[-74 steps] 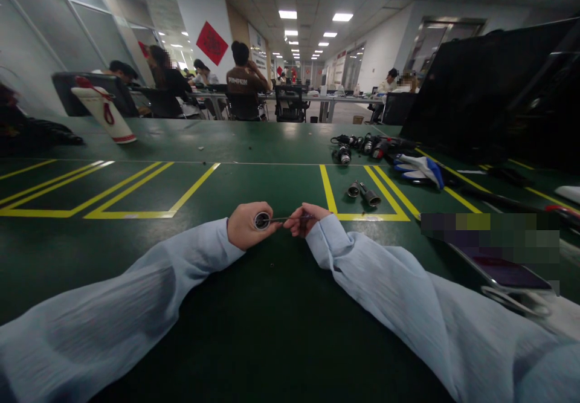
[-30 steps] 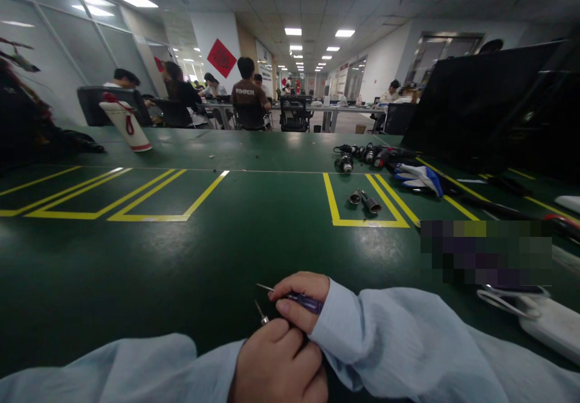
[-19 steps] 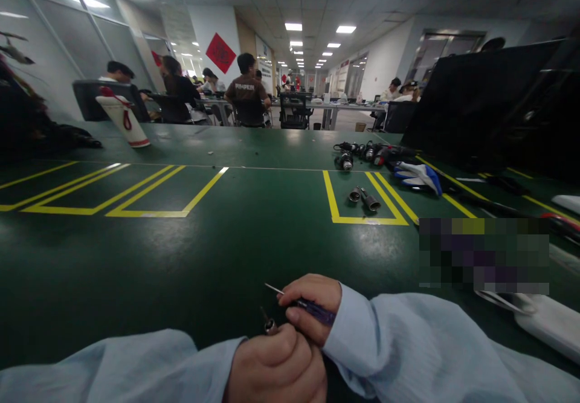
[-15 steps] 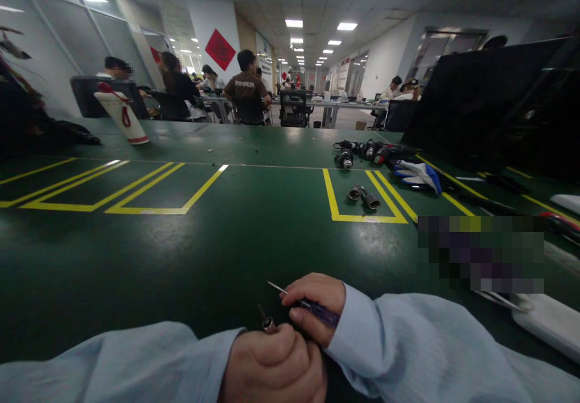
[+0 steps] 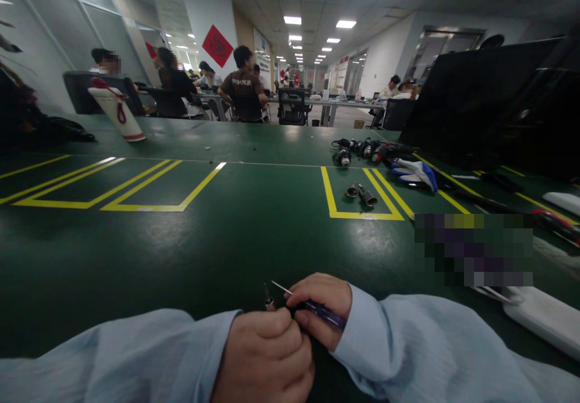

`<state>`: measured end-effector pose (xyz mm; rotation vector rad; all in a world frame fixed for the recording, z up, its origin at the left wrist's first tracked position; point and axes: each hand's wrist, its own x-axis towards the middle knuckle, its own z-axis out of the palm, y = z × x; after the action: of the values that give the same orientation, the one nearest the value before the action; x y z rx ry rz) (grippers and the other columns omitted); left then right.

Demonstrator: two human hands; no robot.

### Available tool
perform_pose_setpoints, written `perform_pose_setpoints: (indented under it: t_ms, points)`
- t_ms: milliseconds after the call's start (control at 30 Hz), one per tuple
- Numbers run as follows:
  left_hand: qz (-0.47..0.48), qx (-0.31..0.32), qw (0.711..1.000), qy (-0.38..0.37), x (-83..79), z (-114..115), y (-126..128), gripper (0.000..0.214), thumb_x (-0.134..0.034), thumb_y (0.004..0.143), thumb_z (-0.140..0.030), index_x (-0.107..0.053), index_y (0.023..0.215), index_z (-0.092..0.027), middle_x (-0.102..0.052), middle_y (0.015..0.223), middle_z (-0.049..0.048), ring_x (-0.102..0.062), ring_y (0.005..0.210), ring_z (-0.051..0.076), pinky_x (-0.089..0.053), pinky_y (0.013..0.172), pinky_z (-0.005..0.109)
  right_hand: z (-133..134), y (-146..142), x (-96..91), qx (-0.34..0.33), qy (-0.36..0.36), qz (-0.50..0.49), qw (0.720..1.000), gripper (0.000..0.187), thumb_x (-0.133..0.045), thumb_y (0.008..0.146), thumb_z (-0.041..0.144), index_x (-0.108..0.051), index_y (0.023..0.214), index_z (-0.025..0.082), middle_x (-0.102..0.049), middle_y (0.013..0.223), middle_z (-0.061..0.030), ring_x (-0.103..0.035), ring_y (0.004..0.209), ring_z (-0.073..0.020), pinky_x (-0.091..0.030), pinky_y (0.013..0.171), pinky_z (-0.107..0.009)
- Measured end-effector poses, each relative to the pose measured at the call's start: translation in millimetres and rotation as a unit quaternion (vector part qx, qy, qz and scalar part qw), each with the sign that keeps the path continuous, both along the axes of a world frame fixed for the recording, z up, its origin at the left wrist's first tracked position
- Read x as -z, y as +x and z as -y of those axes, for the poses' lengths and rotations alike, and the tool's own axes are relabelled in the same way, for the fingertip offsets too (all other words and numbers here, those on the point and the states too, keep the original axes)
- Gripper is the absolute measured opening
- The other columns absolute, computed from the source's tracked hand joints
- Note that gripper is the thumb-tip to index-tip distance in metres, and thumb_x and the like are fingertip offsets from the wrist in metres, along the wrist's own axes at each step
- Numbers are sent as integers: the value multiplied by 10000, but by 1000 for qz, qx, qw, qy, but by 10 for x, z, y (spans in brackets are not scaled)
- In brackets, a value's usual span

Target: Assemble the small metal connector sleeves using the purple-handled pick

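Note:
Near the front edge of the table, my left hand [image 5: 265,354] is closed around a small metal cylindrical connector [image 5: 270,303]. Only its round end shows above the fist, with a thin rod sticking up from it. Just to the right, my right hand [image 5: 319,300] grips a screwdriver [image 5: 325,315] by its dark purple, see-through handle. The slim shaft points up and left, its tip above and a little right of the connector. My fingers hide the lower part of the connector.
Two metal connectors [image 5: 368,197] lie inside a yellow taped box [image 5: 333,200]. Behind them are black cabled parts [image 5: 344,158] and a blue-and-white glove [image 5: 414,173]. A white cup-like container [image 5: 118,113] stands far left, a dark monitor [image 5: 475,89] right. People sit beyond the table.
My left hand has shifted slightly left, and the connector with its rod stands a little higher. My right hand has moved slightly right with the screwdriver still in its grip.

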<state>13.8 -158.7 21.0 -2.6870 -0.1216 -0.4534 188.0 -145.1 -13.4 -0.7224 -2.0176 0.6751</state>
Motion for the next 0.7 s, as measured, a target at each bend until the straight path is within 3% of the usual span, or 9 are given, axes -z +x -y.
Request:
perform_pose_setpoints:
  t_ms: [167,267,367,467,567,633,700]
  points:
    - [43,-6,997,-56,3,-65,-22,315,-340,884,-345,-598,834,-171,-598,698,21,-483,608,158,-363,613,331,4,18,-45,-3,-13,36,999,167,-533,748,181,-609,896,176,-677,870,-59,-617,826,-153,-464,780,-284]
    - [122,-28,978,-169,-46,-151,-89,372,-251,899,-363,-567,823,-181,-576,661,26,-468,585,156,-326,566,316,6,30,-77,-14,-9,41,999,163,-527,746,184,-605,888,168,-674,865,-65,-618,818,-156,-466,768,-282]
    - [209,-78,932,-287,-76,-264,-187,294,-281,887,-291,-549,866,-173,-583,724,46,-508,661,160,-362,597,309,36,35,-93,-13,-4,36,999,170,-514,747,177,-596,896,166,-669,860,-71,-617,825,-155,-463,777,-279]
    - [323,-137,862,-367,-50,-385,-265,268,-290,899,-257,-539,873,-162,-561,733,39,-513,634,137,-404,584,276,98,33,-109,-23,-8,47,999,193,-519,744,175,-584,926,172,-665,878,-74,-613,852,-158,-458,802,-286]
    - [375,-203,797,-428,-9,-486,-287,229,-328,894,-280,-527,890,-168,-540,725,12,-505,601,118,-409,534,235,163,32,-155,-49,-22,36,998,211,-532,740,166,-583,945,168,-665,889,-74,-617,864,-152,-455,820,-276]
    - [383,-239,771,-450,3,-527,-276,205,-360,874,-294,-516,920,-169,-540,746,11,-514,644,127,-418,553,233,186,48,-203,-61,-36,9,997,210,-537,744,157,-587,948,170,-668,901,-71,-619,866,-146,-459,820,-270]
    - [373,-256,763,-462,5,-544,-259,198,-406,840,-288,-502,963,-167,-539,784,18,-519,689,138,-432,587,245,182,81,-253,-42,-63,-24,997,206,-550,745,153,-595,945,176,-672,917,-68,-620,868,-148,-468,817,-281]
